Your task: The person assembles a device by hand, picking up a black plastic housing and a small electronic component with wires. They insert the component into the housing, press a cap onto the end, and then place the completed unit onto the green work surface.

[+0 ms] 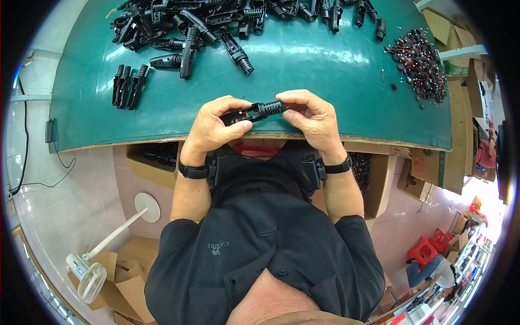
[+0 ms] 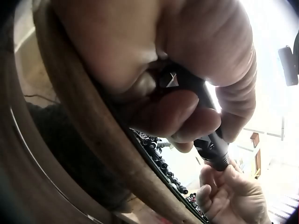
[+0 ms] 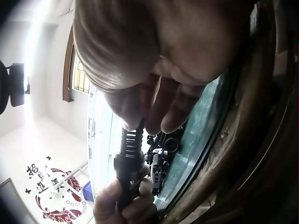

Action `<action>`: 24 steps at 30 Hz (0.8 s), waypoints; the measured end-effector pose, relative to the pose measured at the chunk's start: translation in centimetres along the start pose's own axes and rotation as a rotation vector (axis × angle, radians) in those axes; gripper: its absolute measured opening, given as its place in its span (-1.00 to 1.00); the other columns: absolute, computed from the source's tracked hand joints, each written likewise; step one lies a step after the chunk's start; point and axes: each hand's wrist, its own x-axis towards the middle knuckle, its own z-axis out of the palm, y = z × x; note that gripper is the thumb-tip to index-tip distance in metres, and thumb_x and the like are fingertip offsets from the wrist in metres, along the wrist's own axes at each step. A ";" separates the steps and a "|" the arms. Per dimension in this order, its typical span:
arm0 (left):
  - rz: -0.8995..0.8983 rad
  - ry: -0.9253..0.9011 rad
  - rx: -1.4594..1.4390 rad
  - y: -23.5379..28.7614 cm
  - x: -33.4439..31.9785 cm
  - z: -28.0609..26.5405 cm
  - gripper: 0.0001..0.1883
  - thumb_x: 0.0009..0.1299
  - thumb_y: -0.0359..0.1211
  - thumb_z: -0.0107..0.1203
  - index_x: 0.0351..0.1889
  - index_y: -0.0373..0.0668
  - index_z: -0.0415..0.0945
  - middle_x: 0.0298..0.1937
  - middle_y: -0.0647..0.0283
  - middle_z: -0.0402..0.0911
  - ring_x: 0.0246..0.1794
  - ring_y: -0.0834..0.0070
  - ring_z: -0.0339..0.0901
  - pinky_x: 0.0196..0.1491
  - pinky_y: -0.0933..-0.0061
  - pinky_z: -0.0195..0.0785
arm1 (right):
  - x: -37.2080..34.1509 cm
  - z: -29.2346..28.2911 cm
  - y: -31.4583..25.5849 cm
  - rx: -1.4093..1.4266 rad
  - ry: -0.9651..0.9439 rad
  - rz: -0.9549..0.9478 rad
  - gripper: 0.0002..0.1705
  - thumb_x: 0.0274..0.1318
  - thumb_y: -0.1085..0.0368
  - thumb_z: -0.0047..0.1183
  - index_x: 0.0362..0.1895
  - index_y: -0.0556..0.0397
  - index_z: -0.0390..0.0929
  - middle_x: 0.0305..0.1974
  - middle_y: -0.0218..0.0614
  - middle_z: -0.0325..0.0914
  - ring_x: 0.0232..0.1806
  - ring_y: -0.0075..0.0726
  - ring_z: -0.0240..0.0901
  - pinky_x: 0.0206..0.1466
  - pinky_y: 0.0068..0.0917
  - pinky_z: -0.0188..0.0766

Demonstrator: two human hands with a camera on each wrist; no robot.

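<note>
Counter (image 1: 325, 59) is ending close by, so uneven pulling could be sending a slipping part over its near edge; open room is stretching toward the heaped handles (image 1: 225, 19). Left grip (image 1: 211, 125) is clasping, right grip (image 1: 317, 120) is pinching, the black handle (image 1: 264, 110) above the counter; a loose wired piece (image 1: 394, 85) is lying rightward.

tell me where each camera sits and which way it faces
Head: worn on the head, looking forward and down at the left hand, right hand and black part; both forearms and the dark shirt show.
Left wrist: looks along the left hand's work; its fingers loom large beside the table edge, the right hand beyond.
Right wrist: looks past the right hand's large fingers to the part's ribbed end, the left hand below.
Shared: both wrist views show both hands and the held part.
</note>
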 end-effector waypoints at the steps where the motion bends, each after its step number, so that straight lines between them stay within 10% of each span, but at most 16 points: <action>1: 0.001 0.001 0.003 0.0 0.0 0.0 -0.62 0.26 -0.37 0.48 0.03 -0.28 0.73 -0.26 0.35 0.64 -0.28 0.61 0.56 -0.19 0.55 0.41 | 0.0 0.0 0.0 -0.015 -0.002 -0.016 -0.61 0.25 0.66 0.24 0.14 0.15 0.70 0.19 -0.19 0.67 0.20 -0.36 0.60 0.26 -0.46 0.55; 24: 0.052 0.022 0.059 -0.2 0.0 0.2 -0.61 0.21 -0.39 0.49 0.01 -0.27 0.75 -0.30 0.32 0.62 -0.33 0.58 0.53 -0.24 0.53 0.39 | -0.6 -0.1 0.0 -0.066 0.023 0.060 -0.66 0.30 0.54 0.30 0.16 0.17 0.72 0.04 -0.35 0.69 0.01 -0.55 0.57 0.15 -0.57 0.53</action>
